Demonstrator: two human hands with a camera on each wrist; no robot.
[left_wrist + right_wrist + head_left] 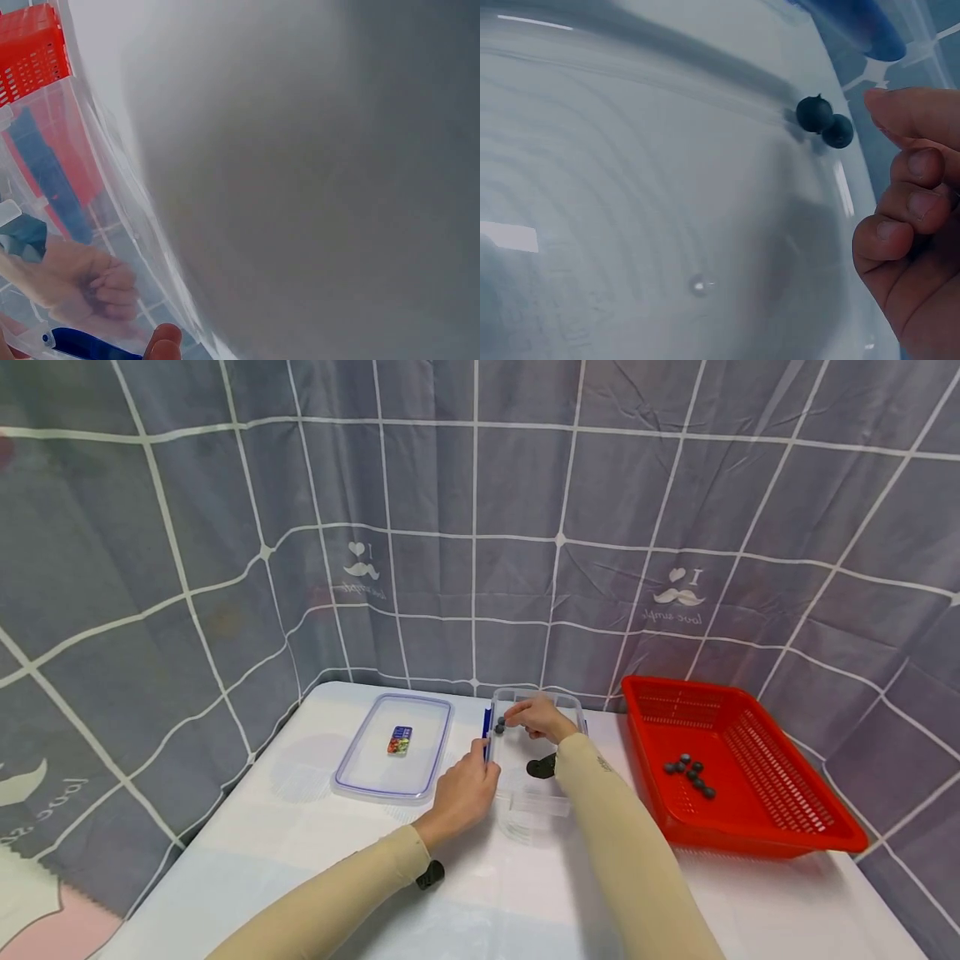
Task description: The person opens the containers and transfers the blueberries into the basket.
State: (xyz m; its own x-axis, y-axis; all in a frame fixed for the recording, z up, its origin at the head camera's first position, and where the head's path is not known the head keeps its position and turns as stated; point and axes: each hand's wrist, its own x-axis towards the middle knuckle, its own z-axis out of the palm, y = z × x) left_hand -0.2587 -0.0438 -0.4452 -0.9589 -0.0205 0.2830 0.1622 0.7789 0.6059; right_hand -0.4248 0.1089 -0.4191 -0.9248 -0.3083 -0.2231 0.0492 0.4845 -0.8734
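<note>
My left hand [467, 789] grips the near left edge of a clear plastic food container [525, 781], beside its blue latch [487, 727]. In the left wrist view a fingertip [163, 345] presses at the rim by that latch. My right hand [540, 717] is over the container's far left corner, fingers curled and index finger reaching forward. Dark, blueberry-coloured bits show behind its curled fingers [911, 202], largely hidden. Two blueberries [814, 114] lie together in the container's corner, just off the right fingertips.
Left of the container lies its clear lid [360, 772], with a blue seal and a small colourful label or packet [399, 741] at its middle. A red perforated basket [738, 831] on the right holds several blueberries [697, 783]. A grey checked curtain [517, 585] closes off the white table's back.
</note>
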